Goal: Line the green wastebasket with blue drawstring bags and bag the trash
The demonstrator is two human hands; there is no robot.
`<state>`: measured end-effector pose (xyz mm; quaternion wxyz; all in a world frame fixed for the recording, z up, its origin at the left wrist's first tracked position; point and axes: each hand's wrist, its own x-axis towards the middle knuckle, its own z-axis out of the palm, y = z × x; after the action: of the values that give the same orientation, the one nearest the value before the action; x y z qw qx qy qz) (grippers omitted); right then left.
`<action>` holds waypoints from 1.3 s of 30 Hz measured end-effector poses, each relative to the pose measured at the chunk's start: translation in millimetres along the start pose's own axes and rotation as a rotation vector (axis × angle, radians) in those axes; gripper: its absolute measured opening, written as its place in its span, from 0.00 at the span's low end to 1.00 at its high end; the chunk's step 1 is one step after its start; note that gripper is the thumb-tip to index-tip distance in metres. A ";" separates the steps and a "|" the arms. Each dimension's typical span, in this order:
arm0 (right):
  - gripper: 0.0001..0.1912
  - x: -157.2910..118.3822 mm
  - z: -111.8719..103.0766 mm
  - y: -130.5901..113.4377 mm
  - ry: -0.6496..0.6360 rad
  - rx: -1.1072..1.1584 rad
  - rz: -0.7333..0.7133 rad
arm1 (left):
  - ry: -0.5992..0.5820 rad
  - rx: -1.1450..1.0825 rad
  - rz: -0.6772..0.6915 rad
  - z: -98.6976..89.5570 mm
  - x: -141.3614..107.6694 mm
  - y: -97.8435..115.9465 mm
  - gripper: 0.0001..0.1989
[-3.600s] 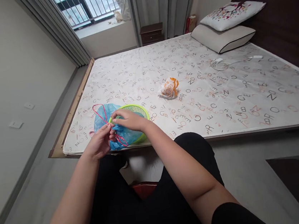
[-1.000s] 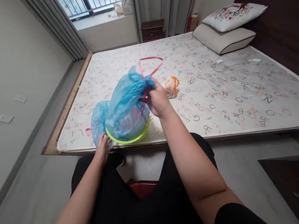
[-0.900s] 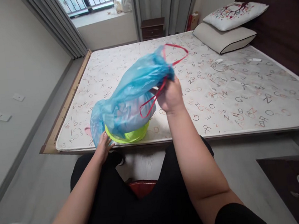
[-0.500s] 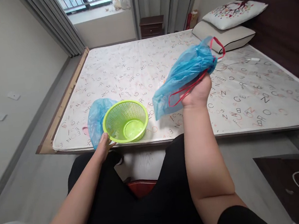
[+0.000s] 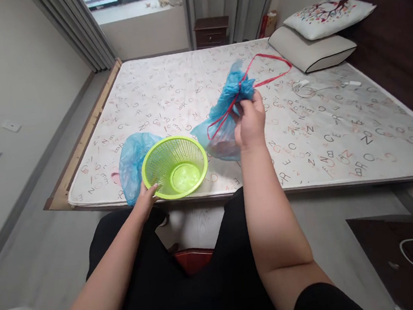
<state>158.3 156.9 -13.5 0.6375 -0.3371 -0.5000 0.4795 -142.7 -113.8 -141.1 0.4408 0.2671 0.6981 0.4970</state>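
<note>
Clutching a blue bag (image 5: 227, 140) above open mattress (image 5: 326, 156), right fingers (image 5: 256, 104) seemingly curled; left fingers (image 5: 151, 188) spread at green basket (image 5: 195, 146) rim.

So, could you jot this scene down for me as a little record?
Place: a bedroom, a letter-printed mattress
Left hand: open, at the rim of a lime-green plastic basket
Right hand: gripping a gathered blue plastic bag with a red drawstring
Beside basket: loose blue plastic
Rest: a beige pillow, a white printed pillow, a white cable, a dark wooden bedside cabinet
</note>
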 end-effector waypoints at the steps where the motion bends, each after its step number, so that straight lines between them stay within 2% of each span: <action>1: 0.16 -1.8 3.7 3.0 -0.040 -0.025 0.026 | -0.007 -0.022 -0.001 -1.1 -0.7 -0.4 0.39; 4: 0.16 -6.3 21.3 10.2 -0.160 -0.028 0.104 | -0.040 -0.041 -0.029 -4.3 -3.3 -2.2 0.41; 7: 0.16 -7.1 51.6 15.3 -0.293 -0.020 0.147 | -0.075 0.039 0.016 -3.8 -3.6 -6.6 0.43; 10: 0.14 -3.8 93.5 17.1 -0.424 -0.052 0.119 | -0.122 0.117 0.111 3.9 -1.3 -11.0 0.43; 14: 0.13 3.6 155.7 10.8 -0.594 -0.145 -0.005 | -0.218 0.221 0.227 22.7 2.1 -7.0 0.43; 18: 0.14 15.3 205.7 3.2 -0.616 -0.186 -0.133 | -0.277 0.193 0.254 39.8 6.6 4.4 0.45; 21: 0.10 24.9 219.0 7.4 -0.582 -0.263 -0.133 | -0.294 0.125 0.260 47.6 9.7 9.1 0.44; 24: 0.08 29.9 204.3 25.6 -0.655 -0.461 -0.065 | -0.303 0.081 0.304 51.1 9.7 10.9 0.42; 28: 0.17 27.3 161.4 62.9 -0.987 -0.802 0.122 | -0.344 0.064 0.327 52.2 8.0 14.6 0.42; 30: 0.26 25.3 142.6 79.0 -1.100 -1.035 0.237 | -0.375 0.065 0.357 52.8 8.8 16.3 0.42; 32: 0.31 27.7 127.7 89.8 -1.127 -1.176 0.284 | -0.399 0.069 0.387 53.5 10.5 16.5 0.42; 33: 0.31 31.6 120.6 93.1 -1.090 -1.226 0.284 | -0.407 0.071 0.398 53.7 11.3 16.0 0.42; 36: 0.25 52.1 91.9 96.4 -0.841 -1.377 0.238 | -0.426 0.077 0.423 52.8 11.5 13.0 0.43; 39: 0.31 72.8 46.5 97.7 -0.490 -1.564 0.229 | -0.444 0.067 0.430 50.6 7.8 9.5 0.44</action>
<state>89.7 254.1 -66.7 0.0391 -0.6181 -0.7767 0.1150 -102.4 -80.8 -141.0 0.4582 0.5249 0.5282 0.4853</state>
